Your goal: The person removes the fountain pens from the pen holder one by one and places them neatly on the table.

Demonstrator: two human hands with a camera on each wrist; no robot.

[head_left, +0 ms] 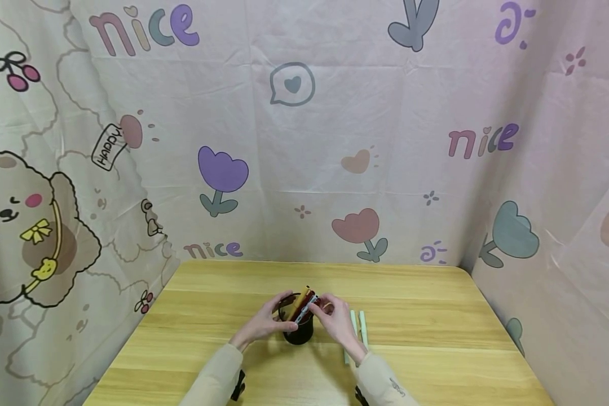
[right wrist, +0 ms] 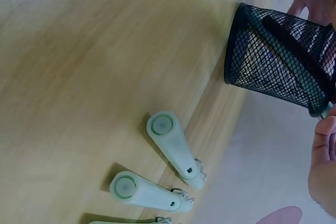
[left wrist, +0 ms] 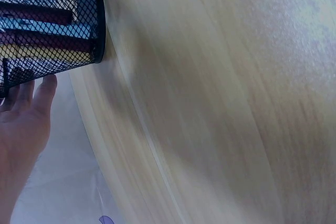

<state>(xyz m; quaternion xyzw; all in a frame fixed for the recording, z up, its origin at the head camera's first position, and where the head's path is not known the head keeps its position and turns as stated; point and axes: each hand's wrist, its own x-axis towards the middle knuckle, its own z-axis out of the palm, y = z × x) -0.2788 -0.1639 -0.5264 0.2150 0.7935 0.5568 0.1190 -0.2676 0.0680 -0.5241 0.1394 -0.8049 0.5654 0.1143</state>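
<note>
A black wire-mesh pen holder (head_left: 298,336) stands on the wooden table, holding yellow, dark red and pale blue-green sticks that look like pens. My left hand (head_left: 267,322) grips the holder near its rim; in the left wrist view the fingers of that hand (left wrist: 26,114) lie along the mesh. At the opposite side of the rim, my right hand (head_left: 336,317) pinches a pale blue-green pen-like stick (head_left: 305,311) among the others. In the right wrist view the curled fingers of my right hand (right wrist: 326,153) are at the rim, partly cut off by the frame.
Right of the holder lie pale green sticks (head_left: 362,326) with round ends; the right wrist view shows small metal rings on two of them, one nearer the holder (right wrist: 173,148) and another beside it (right wrist: 147,191). Printed cloth (head_left: 304,135) hangs behind the wooden table (head_left: 436,316).
</note>
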